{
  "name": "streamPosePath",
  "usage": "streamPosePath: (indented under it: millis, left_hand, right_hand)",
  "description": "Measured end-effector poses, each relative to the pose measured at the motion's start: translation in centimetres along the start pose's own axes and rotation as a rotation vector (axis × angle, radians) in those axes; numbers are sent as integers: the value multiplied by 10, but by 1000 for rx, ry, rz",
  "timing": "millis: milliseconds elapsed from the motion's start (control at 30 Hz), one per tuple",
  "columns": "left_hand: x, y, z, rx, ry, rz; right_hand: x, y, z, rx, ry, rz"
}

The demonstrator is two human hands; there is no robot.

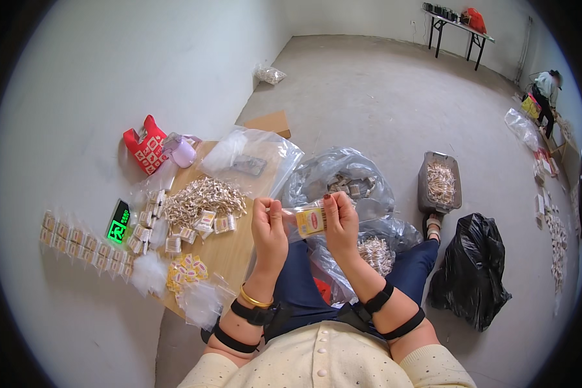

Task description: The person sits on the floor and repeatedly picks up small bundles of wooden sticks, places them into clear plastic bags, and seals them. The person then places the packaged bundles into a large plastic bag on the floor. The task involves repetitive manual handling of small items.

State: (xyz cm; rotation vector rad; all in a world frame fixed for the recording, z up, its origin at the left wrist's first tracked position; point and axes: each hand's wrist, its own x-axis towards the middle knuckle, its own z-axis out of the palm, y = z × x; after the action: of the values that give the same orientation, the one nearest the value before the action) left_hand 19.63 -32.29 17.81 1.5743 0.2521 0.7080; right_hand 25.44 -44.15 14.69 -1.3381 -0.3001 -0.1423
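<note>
Far left: row of filled clear packets (pixel 87 249) along the wall side. Green lit sign (pixel 118 223) next to them. Red bag (pixel 147 145) stood past the bench (pixel 236 252), lavender jug (pixel 181 153) just beside it. Yellow cards (pixel 185 271) were heaped near the front edge of the bench, empty clear bags (pixel 200 302) alongside; behind them a big pile of white sticks (pixel 204 197) took up most of the middle. Cardboard box (pixel 270 123) sat on the floor beyond.

Left hand (pixel 269 226) was closed on the left end of a clear packet with a yellow label (pixel 311 220); packet was held up over the lap, off the bench. Right hand (pixel 341 223) pinched its other end.

Large clear bag (pixel 336 168) filled the floor space ahead; second clear bag of sticks (pixel 376 255) sat between the legs. Right foot (pixel 433 226) was near a grey bin of sticks (pixel 460 187). Black plastic bag (pixel 472 271) blocked the floor beside the right leg. Far right: another person (pixel 548 94), bent over.
</note>
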Motion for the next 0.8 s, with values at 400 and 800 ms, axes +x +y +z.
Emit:
streamPosePath:
  millis: [400,800]
  left_hand:
    - [-8,2,1,-209,-268,-318]
    - [-8,-13,13,-211,-374,-388]
  right_hand:
    - [13,2,-29,-87,60,-8]
    - [18,43,-143,-139,268,66]
